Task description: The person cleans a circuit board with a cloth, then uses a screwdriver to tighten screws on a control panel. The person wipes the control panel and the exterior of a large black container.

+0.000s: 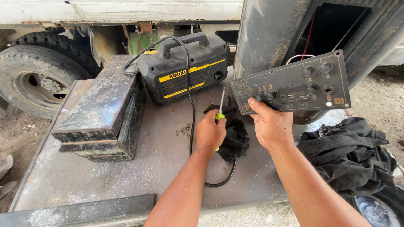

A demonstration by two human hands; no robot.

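While gripped at its lower left edge by right hand [272, 126], black control panel [294, 84] tilted up rightward; left hand [209, 133], fist closed on screwdriver [220, 108], shaft pointing up, just left of panel.

Both forearms reach forward; the left hand [209, 133] is curled into a fist, the right hand [271, 126] pinches upward.

The table [105, 176] was dull, scratched metal. The black machine [185, 69] was smooth plastic. The panel [294, 82] at upper right looked dusty. The dark cloth [349, 155] was soft and crumpled.
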